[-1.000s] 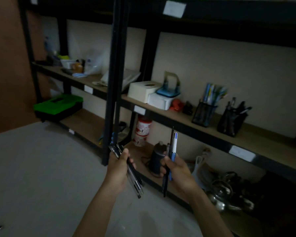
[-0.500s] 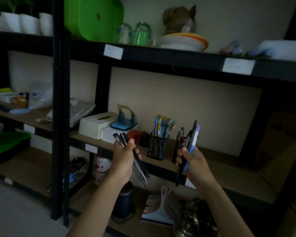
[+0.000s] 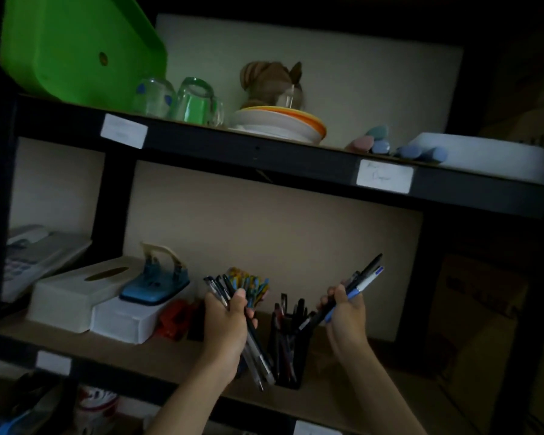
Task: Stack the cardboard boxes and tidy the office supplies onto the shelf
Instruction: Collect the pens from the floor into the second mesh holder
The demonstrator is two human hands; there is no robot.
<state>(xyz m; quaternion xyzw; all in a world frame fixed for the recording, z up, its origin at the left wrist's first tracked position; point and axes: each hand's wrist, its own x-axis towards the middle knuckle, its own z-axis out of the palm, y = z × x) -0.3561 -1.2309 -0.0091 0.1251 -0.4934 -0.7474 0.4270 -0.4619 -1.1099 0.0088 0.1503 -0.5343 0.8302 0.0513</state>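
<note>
My left hand [image 3: 225, 332] grips a bundle of dark and clear pens [image 3: 255, 353] in front of the middle shelf [image 3: 157, 350]. Behind that hand stands a mesh holder with colourful pencils [image 3: 250, 285], mostly hidden. My right hand [image 3: 346, 312] grips a few pens [image 3: 363, 281], one blue and white, pointing up to the right. Between my two hands sits a black pen holder [image 3: 291, 350] with several pens in it. Brown cardboard boxes [image 3: 481, 296] show dimly at the far right.
On the middle shelf lie a white tissue box [image 3: 76, 293], a blue hole punch [image 3: 156, 284] on a white box, a red stapler [image 3: 173, 318] and a telephone [image 3: 35, 252]. The upper shelf [image 3: 264, 158] carries a green tray [image 3: 76, 48], glasses, bowls and erasers.
The view has risen and closed in on the shelves. Both hands, still holding their pens, have come up to the middle shelf, on either side of the black pen holder.
</note>
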